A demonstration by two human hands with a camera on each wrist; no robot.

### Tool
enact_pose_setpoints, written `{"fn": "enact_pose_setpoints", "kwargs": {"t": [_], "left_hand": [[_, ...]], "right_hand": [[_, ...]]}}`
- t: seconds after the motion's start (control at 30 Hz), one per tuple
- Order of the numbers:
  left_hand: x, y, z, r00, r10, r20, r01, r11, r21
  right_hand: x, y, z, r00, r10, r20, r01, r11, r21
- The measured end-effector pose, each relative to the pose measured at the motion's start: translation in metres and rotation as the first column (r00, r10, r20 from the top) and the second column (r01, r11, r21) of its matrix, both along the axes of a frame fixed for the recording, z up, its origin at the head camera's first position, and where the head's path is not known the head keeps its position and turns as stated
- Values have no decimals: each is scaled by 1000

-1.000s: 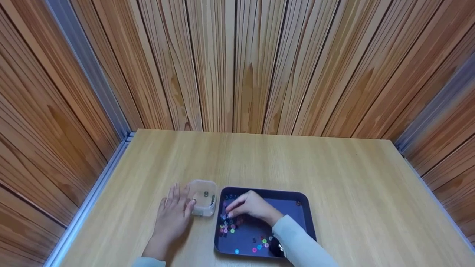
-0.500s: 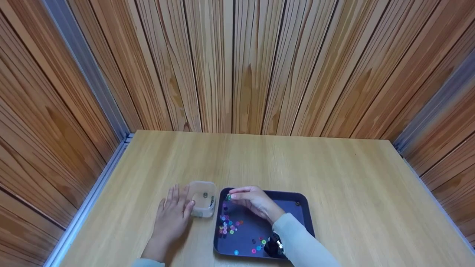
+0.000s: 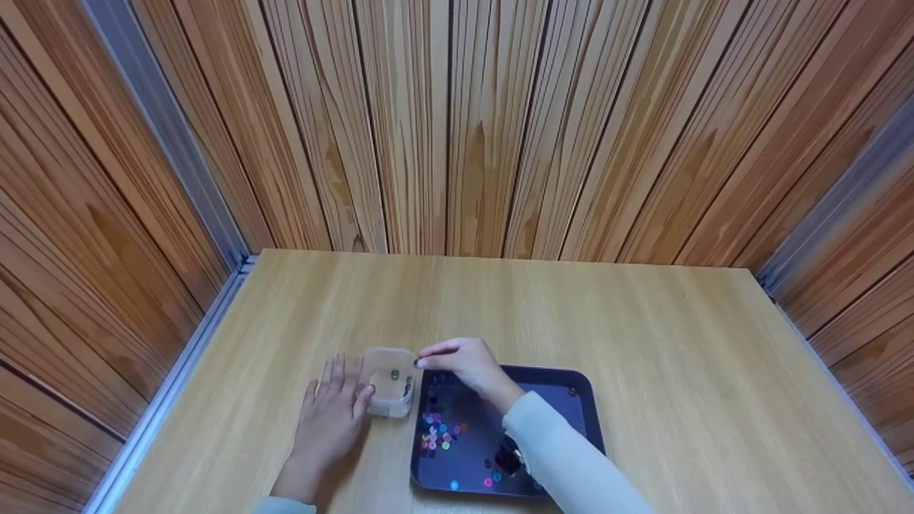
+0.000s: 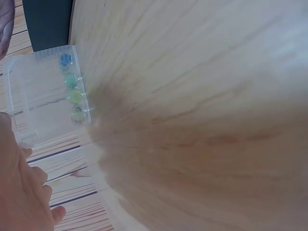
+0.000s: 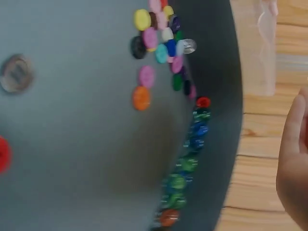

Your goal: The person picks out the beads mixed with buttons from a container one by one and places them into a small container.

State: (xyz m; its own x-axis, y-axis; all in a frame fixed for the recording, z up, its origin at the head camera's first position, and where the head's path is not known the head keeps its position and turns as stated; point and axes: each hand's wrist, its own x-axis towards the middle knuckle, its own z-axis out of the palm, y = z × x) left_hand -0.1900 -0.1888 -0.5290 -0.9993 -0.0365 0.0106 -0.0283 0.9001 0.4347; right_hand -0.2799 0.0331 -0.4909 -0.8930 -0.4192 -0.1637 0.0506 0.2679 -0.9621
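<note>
My right hand [image 3: 468,368] pinches a small dark-green marble [image 3: 418,363] between thumb and fingertips, at the right rim of the clear plastic container [image 3: 390,412]. In the right wrist view, this hand [image 5: 294,163] shows only in part and the marble is hidden. My left hand [image 3: 330,417] lies with straight fingers along the container's left side, its thumb at the near edge. In the left wrist view, several glass marbles [image 4: 74,96] sit along one wall of the container. Beneath my right arm is a dark tray [image 3: 514,400].
In the tray, a row of glass marbles [image 5: 177,182] lines one wall. Several colourful buttons [image 5: 147,77] lie heaped near that wall, and others are scattered. A brown marble [image 3: 572,391] sits near the tray's far right corner. Wood-plank walls [image 3: 478,143] surround the table [image 3: 557,307].
My right hand has picked the marble up from the tray's left part and moved up and left to the container's rim. The left hand has stayed in place.
</note>
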Motion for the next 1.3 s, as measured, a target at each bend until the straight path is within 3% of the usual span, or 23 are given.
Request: {"fn": "enact_pose_setpoints", "kwargs": {"t": [0.23, 0.57, 0.9, 1.3], "left_hand": [[1, -1, -1, 999, -3, -33, 2, 1000, -15], [2, 0, -2, 996, -18, -83, 18, 1000, -1], [1, 0, -2, 998, -14, -56, 14, 1000, 3], [1, 1, 0, 1000, -5, -24, 5, 1000, 7]], "right_hand": [[7, -26, 10, 985, 39, -166, -20, 993, 119], [10, -41, 16, 967, 104, -234, -47, 971, 236], [9, -39, 14, 968, 133, -214, -75, 963, 257], [13, -35, 12, 981, 115, -159, -86, 980, 178]]}}
